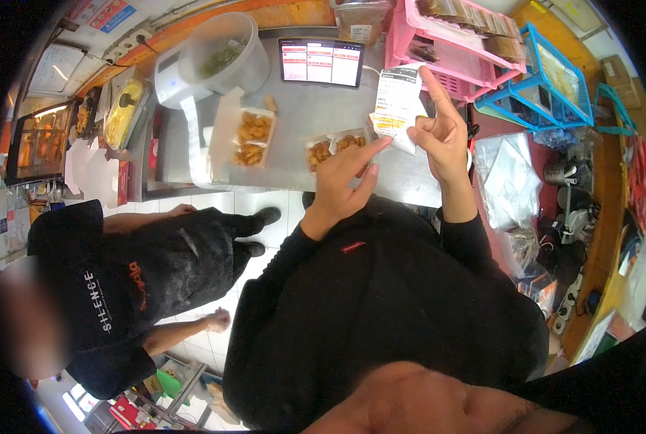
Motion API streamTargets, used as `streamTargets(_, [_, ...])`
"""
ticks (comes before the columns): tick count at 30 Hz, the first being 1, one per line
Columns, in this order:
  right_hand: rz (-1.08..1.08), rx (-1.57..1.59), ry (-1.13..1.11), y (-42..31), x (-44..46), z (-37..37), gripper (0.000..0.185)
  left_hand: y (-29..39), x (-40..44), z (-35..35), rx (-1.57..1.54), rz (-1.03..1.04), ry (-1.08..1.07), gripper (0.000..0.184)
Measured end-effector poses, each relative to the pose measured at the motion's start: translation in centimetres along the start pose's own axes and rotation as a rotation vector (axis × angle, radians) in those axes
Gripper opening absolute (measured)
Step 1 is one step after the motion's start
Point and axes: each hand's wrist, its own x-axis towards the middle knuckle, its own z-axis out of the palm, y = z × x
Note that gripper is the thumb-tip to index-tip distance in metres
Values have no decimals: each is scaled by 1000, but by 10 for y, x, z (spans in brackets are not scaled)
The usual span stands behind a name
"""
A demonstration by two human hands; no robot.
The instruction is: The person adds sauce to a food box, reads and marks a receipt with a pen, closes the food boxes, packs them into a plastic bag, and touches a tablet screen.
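Observation:
A printed receipt (pixel 397 105) with a yellow-orange highlighted band is upright over the metal table. My right hand (pixel 442 134) grips its right edge, thumb against the paper and index finger stretched upward. From the left, my left hand (pixel 339 184) reaches out with index finger extended to the lower part of the slip; the thumb is apart and nothing is in it. Partly behind that hand lies an open box of fried chicken pieces (pixel 320 153). Farther left stands another open box with fried pieces (pixel 253 137).
Along the back of the table are a tablet (pixel 320 63), a clear tub with greens (pixel 225 54) and a white printer (pixel 179 81) trailing a paper strip (pixel 195 137). Pink (pixel 453 54) and blue (pixel 540 94) baskets are at right. A co-worker (pixel 131 278) in black stands left.

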Motion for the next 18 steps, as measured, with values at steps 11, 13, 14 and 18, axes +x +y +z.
streamTargets(11, [98, -129, -43, 29, 15, 3, 79, -23, -17, 0, -24, -133, 39, 41])
streamTargets(13, [129, -251, -88, 50, 27, 2, 77, -30, -24, -7, -46, -221, 124, 40])
streamTargets(14, [142, -310, -110, 64, 35, 1, 77, -48, -33, -9, -21, -273, 182, 37])
streamTargets(18, [237, -412, -207, 119, 61, -1, 61, -112, -57, -30, 368, -399, 327, 51])
